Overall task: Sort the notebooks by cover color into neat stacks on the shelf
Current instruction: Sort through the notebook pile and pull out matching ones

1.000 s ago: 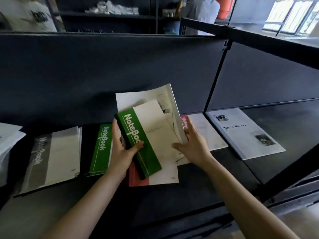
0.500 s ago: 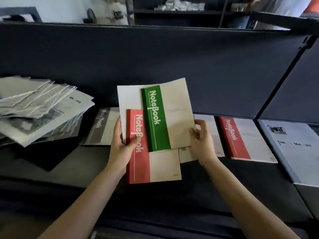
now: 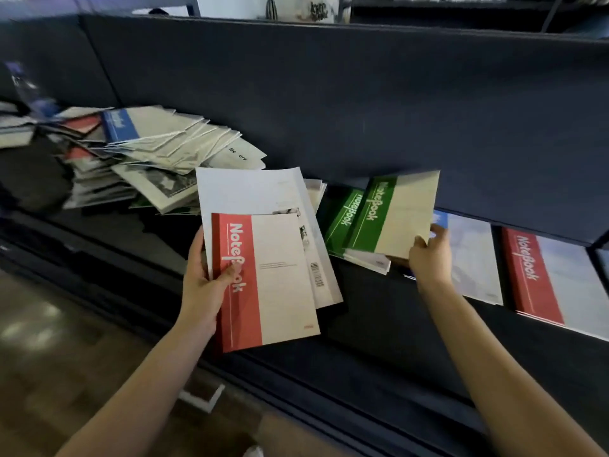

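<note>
head camera: left hand (image 3: pixel 201 288), fingers (image 3: pixel 230 272) curled on the red "notebook" (image 3: pixel 280 282), right hand (image 3: pixel 428 260) pinching a green "notebook" (image 3: pixel 395 212) over the green stack (image 3: pixel 342 216).

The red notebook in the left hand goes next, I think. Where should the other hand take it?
Pinch the red notebook at its bare right edge, low down, coming from the right. The left hand clamps the spine side under its thumb, and a white booklet lies behind the top; the lower right corner hangs free.
</note>
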The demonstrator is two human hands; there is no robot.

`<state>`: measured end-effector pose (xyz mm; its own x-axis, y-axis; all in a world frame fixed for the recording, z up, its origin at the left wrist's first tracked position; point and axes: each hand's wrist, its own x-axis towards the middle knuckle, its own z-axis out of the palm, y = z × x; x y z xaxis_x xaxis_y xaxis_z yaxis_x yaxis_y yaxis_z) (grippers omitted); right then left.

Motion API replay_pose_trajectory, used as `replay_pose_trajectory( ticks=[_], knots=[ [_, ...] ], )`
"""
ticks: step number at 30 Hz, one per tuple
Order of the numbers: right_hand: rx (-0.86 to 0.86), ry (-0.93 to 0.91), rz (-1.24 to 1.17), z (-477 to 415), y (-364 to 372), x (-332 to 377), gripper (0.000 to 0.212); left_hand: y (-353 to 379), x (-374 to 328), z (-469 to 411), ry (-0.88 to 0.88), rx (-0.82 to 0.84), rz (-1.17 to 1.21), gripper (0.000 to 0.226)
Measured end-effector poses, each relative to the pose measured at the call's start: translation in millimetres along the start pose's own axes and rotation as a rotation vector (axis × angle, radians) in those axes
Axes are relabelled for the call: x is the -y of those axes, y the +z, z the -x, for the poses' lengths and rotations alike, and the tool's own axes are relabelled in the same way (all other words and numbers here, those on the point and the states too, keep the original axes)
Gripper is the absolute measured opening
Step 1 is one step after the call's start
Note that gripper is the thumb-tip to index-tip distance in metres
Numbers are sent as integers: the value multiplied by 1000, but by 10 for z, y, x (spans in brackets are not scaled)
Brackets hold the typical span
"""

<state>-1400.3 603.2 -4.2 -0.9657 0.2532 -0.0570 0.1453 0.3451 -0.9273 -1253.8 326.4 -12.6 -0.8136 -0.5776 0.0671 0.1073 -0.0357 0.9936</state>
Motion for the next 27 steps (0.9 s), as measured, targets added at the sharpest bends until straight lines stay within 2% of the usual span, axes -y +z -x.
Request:
replay_pose_trajectory(
  ticks=[5,8,12,15,18,19,21,23,24,27],
  knots=[
    [-7,1,100,45,242,35,49,-43,21,-195,-26,97,19,72],
    [-22,-4,155,82,360,74,68,-76,-8,-334,-41,183,2,71],
    [-4,-41,366,183,484,97,86,-176,1,-504,-34,282,-27,67],
    [-52,-141,458,224,520,91,82,-186,13,-616,-47,315,-24,68],
    [-138,-308,336,396,512,209,63,-120,22,-711,-61,332,15,70],
    [-106,-322,275,485,514,260,65,-82,29,-734,-67,331,33,70],
    [90,-234,167,673,542,372,85,19,44,-756,-74,340,55,72],
    [314,-124,145,806,589,415,101,143,44,-748,-67,373,71,73],
    [366,-101,164,836,603,407,105,207,39,-736,-54,396,74,73],
    [254,-77,168,855,520,365,110,368,46,-716,-29,447,72,75]
  ],
)
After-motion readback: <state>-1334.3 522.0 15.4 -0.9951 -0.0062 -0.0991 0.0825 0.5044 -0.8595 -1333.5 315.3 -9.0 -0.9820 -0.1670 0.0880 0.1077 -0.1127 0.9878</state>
